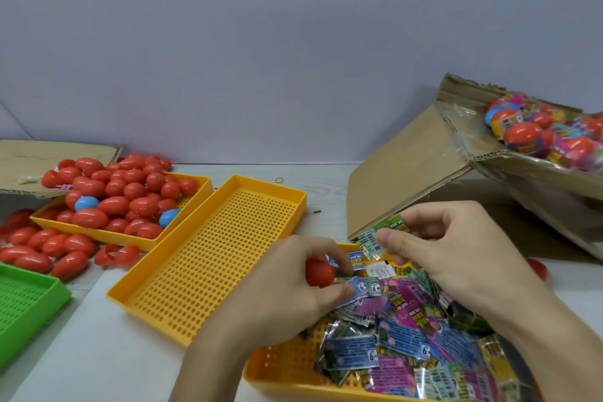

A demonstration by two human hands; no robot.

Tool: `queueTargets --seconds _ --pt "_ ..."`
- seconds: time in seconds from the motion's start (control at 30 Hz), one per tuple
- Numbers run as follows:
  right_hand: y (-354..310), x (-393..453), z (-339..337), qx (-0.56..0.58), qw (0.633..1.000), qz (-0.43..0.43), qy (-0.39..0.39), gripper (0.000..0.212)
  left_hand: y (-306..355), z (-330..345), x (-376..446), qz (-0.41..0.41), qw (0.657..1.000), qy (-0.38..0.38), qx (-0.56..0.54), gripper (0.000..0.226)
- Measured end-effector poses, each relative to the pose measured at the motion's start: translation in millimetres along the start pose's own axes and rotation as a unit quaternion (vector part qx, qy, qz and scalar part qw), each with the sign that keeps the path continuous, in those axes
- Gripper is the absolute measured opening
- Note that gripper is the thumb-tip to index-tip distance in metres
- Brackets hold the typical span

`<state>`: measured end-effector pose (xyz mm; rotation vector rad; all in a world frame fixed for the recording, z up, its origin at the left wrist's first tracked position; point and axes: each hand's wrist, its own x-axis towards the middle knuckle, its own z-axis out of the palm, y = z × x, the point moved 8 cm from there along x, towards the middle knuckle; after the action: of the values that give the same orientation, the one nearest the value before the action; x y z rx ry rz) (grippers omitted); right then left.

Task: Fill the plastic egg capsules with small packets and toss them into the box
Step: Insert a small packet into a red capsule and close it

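Note:
My left hand (293, 284) grips a red egg capsule (319, 272) just above the yellow tray (277, 369) of colourful small packets (404, 336). A blue packet sticks out beside the capsule under my left fingers. My right hand (456, 251) pinches a green packet (380, 235) close to the right of the capsule. The cardboard box (424, 153) stands tilted at the right, with several filled eggs (538, 134) inside. Empty red capsules (124, 196) fill a yellow tray at the left.
An empty perforated yellow tray (215, 258) lies in the middle. A green tray (26, 300) sits at the left edge, with loose red capsule halves (49, 248) on the table beside it. Flat cardboard (49, 157) lies at the back left. A red piece (538, 268) lies by my right wrist.

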<state>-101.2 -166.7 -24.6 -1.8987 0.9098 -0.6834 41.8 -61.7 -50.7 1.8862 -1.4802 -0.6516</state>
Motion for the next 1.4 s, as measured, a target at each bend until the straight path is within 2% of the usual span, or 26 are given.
queueTargets --seconds 0.07,0.13,0.27,0.43,0.57,0.7,0.77,0.83,0.9,0.97,1.07,1.27,1.4 --pt "-2.8 -0.8 2.0 -0.004 1.000 -0.007 -0.006 0.017 3.0 -3.6 -0.3 0.006 0.999 0.030 -0.043 0.039" --pt "-7.2 -2.1 7.1 0.015 0.999 -0.013 -0.027 0.011 8.1 -7.2 1.1 0.021 0.995 0.063 -0.075 0.046" --pt "-8.9 -2.3 13.1 0.040 0.998 -0.008 -0.056 0.028 17.1 -8.4 3.3 0.047 0.989 0.074 -0.122 0.028" --pt "-3.9 0.8 2.0 0.050 0.998 0.000 -0.031 0.025 7.4 -19.9 0.7 0.022 0.986 0.105 -0.129 0.021" --pt "3.5 2.4 -10.1 0.075 0.997 0.013 0.024 0.031 -1.2 -10.0 -0.8 -0.002 0.999 0.047 -0.023 0.016" --pt "8.7 3.3 -9.0 0.079 0.996 0.024 0.028 0.011 -1.8 3.5 -2.5 -0.005 0.999 -0.018 0.045 0.025" --pt "10.8 3.7 -8.3 0.082 0.996 0.029 0.026 0.006 0.5 4.1 -2.5 0.000 0.998 -0.026 0.049 0.020" --pt "12.0 3.8 -7.2 0.084 0.996 0.034 0.024 0.004 5.3 4.5 -2.5 0.024 0.999 -0.023 0.028 0.044" --pt "12.5 4.0 -5.9 0.089 0.995 0.035 0.023 0.003 5.4 3.4 -2.0 0.022 1.000 -0.010 0.009 0.055" --pt "12.6 3.9 -5.0 0.088 0.995 0.035 0.024 0.003 3.1 1.2 -1.7 0.010 0.999 0.004 0.035 0.045" --pt "13.0 3.9 -3.4 0.082 0.996 0.032 0.018 0.002 0.6 -0.5 -2.9 0.000 0.998 0.003 0.062 0.017" --pt "11.5 4.9 -0.1 0.060 0.998 0.021 0.001 0.007 5.3 -1.6 -2.8 0.025 0.999 0.020 0.040 0.040" --pt "8.1 4.4 1.3 0.060 0.998 0.004 -0.007 0.012 4.3 -6.4 -2.3 0.020 0.997 0.048 0.051 0.024"
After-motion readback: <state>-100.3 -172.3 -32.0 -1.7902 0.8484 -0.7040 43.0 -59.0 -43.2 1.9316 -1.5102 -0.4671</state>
